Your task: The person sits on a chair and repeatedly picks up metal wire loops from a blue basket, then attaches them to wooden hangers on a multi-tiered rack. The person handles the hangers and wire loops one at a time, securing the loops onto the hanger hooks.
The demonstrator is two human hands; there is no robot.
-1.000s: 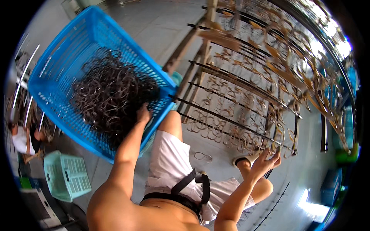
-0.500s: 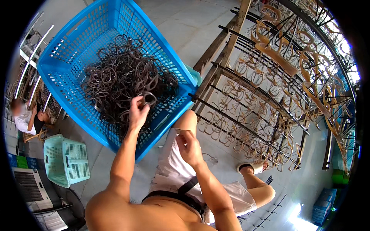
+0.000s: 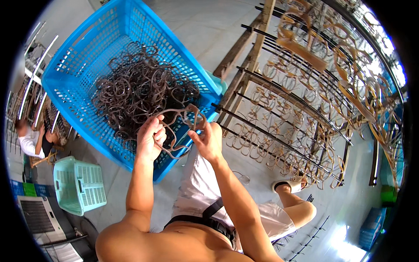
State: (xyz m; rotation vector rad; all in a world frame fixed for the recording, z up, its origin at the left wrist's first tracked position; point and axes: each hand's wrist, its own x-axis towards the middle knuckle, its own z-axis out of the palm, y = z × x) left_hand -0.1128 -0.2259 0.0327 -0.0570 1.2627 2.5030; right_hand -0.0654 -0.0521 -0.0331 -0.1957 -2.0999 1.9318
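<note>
A dark brown, looped band that looks rubbery stretches between my two hands, over the near right corner of a blue basket. My left hand is closed on the band's left part, fingers curled in. My right hand pinches its right end, thumb raised, close to my knee. Inside the blue basket lies a tangled heap of similar dark bands, just beyond my left hand. Whether I hold one band or several cannot be told.
To the right stands a wooden rack with black rods, hung with many tan loops. A mint-green basket sits on the floor at left. Farther left, another person sits on a stool. A blue crate is at lower right.
My left hand has drawn back from the heap with a band. My right hand has moved up to it and now grips the other side. The band is spread between them.
</note>
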